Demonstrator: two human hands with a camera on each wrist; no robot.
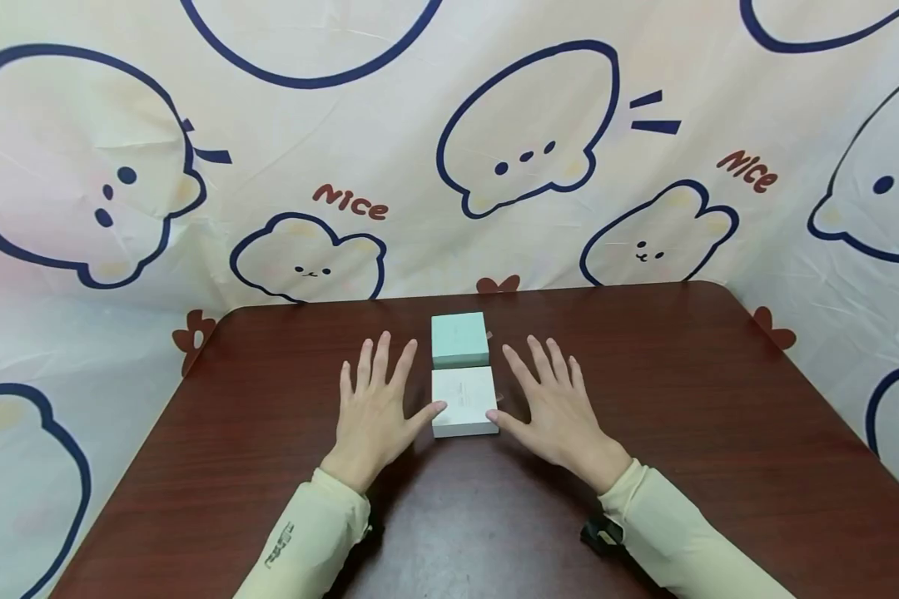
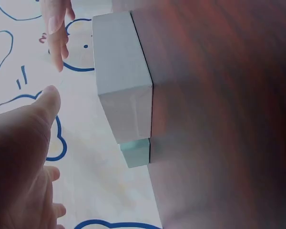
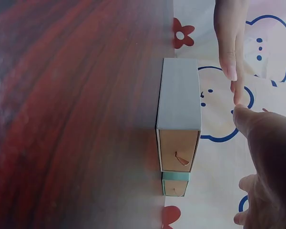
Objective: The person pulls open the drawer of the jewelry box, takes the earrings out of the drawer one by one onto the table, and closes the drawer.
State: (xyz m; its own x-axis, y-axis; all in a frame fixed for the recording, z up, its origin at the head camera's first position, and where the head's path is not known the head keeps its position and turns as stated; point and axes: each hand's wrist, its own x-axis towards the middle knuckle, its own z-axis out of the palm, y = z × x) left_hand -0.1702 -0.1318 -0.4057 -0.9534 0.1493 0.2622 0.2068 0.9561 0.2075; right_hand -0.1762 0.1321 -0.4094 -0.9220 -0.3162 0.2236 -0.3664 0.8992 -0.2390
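A white box (image 1: pixel 464 401) lies on the brown table, with a mint-green box (image 1: pixel 460 339) right behind it. My left hand (image 1: pixel 374 416) is spread to the left of the boxes, holding nothing. To their right, my right hand (image 1: pixel 558 412) is likewise spread and holds nothing. From the head both thumbs overlap the white box's edges, but the wrist views show them apart from it. In the right wrist view, the white box (image 3: pixel 180 93) has a tan side with a small pull tab (image 3: pixel 182 159). The green box (image 3: pixel 175 185) has a similar tan side.
The dark wood-grain table (image 1: pixel 285 516) has rounded far corners. Behind it and at both sides hangs a pale cloth (image 1: pixel 419 166) printed with blue-outlined cartoon animals. A dark strap with a device (image 1: pixel 603 535) sits at the right wrist.
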